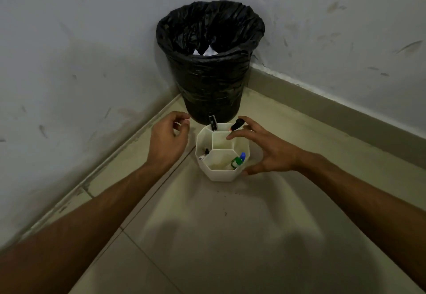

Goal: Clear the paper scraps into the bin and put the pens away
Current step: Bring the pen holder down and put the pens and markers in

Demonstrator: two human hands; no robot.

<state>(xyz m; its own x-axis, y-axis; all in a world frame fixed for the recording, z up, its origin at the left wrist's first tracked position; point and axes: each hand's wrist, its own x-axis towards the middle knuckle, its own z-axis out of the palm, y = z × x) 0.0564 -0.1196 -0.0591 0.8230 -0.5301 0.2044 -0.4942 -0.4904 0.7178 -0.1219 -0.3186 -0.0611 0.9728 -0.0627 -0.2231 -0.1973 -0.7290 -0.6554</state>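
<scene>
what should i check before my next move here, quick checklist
1. Scraps binned: white paper lies inside the bin. ok
2. Floor free of scraps: only small dark specks show. ok
3. Pens stowed: the black pen, black-capped marker, green-capped pen and blue-capped pen stand in the pen holder. ok
4. Pen holder upright on the floor. ok
5. Left hand free: loosely curled, holds nothing. ok
6. Right hand off the pen holder: fingers spread at its right side, contact unclear. cannot tell
</scene>
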